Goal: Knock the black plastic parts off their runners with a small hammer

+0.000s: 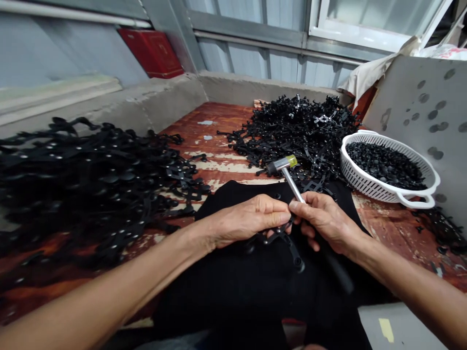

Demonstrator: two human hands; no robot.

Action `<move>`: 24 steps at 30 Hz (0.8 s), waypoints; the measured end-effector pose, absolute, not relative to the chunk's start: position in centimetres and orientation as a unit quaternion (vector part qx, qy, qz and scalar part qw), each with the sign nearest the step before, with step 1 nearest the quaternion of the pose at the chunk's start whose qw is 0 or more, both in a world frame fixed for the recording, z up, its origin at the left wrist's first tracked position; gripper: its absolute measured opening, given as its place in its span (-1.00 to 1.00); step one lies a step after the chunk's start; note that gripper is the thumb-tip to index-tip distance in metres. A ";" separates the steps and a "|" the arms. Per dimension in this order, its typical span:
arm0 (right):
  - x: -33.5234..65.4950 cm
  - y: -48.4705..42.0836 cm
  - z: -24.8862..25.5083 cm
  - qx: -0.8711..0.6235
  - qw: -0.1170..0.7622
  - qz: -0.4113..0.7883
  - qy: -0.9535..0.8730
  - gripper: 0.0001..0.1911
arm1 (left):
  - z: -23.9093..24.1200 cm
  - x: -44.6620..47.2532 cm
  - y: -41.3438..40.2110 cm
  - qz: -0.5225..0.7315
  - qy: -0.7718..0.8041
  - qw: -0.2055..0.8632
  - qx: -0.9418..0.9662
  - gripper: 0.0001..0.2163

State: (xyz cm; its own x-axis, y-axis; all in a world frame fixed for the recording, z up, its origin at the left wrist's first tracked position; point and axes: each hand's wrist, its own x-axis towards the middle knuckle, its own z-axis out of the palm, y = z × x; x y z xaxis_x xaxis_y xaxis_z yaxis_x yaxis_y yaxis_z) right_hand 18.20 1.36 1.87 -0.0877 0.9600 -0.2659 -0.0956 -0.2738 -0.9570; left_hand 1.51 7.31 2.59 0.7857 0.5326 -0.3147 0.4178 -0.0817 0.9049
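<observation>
My left hand (260, 216) is closed on a black jointed linkage (290, 245) with shiny rivets, whose arms hang below the fingers. In my right hand (323, 216) is a small mallet (292, 184), gripped by its metal shaft. Its head has a yellow face and a dark face and points up and away from me; the black handle slants down toward my right forearm. The fingertips of both hands meet or nearly meet over a black cloth (233, 287). What the fingertips pinch between them is partly hidden.
A large heap of black linkages (127, 184) lies at the left, another pile (299, 131) at the back. At the right stands a white basket (390, 197) of small black parts. Loose parts (443, 226) lie beside it on the worn red tabletop (204, 141), near a grey panel (419, 107).
</observation>
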 end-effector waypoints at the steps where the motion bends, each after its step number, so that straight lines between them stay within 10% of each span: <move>1: 18.1 1.5 1.8 -0.511 0.438 0.612 -0.414 -0.72 | 2.6 1.6 7.0 0.053 0.335 0.588 0.734 -0.59; 12: 17.8 1.6 0.8 -0.499 0.489 0.585 -0.411 -0.80 | 3.5 0.2 5.5 0.196 0.505 0.659 0.522 -0.49; 24: 17.0 1.7 0.8 -0.506 0.474 0.570 -0.440 -0.78 | 3.3 0.2 5.8 0.077 0.422 0.576 0.696 -0.62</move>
State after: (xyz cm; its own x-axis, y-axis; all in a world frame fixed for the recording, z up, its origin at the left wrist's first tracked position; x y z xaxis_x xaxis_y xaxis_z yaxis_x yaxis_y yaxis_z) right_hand 16.99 1.68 0.81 -0.0373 0.9863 -0.1604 -0.0954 -0.1633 -0.9819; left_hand 0.24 5.83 3.26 0.6310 0.6770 -0.3788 0.4989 0.0198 0.8664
